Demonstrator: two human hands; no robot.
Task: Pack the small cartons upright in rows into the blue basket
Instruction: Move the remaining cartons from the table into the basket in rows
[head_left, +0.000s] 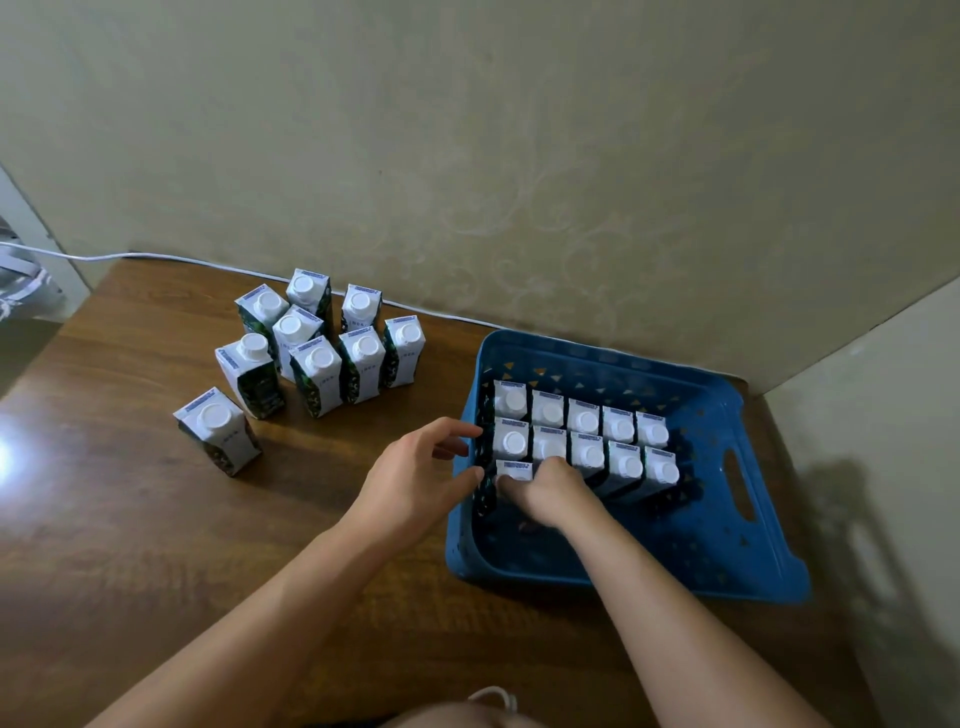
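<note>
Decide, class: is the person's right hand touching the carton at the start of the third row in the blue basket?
Touching. The head view shows the right hand with its fingers curled round the third-row carton inside the blue basket, no gap between them.

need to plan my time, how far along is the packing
Done: two full rows of five cartons stand upright at the back of the blue basket. In hand: the right hand is setting the first carton of a third row at the left wall; the left hand rests by the rim. Left: nine cartons on the table.
</note>
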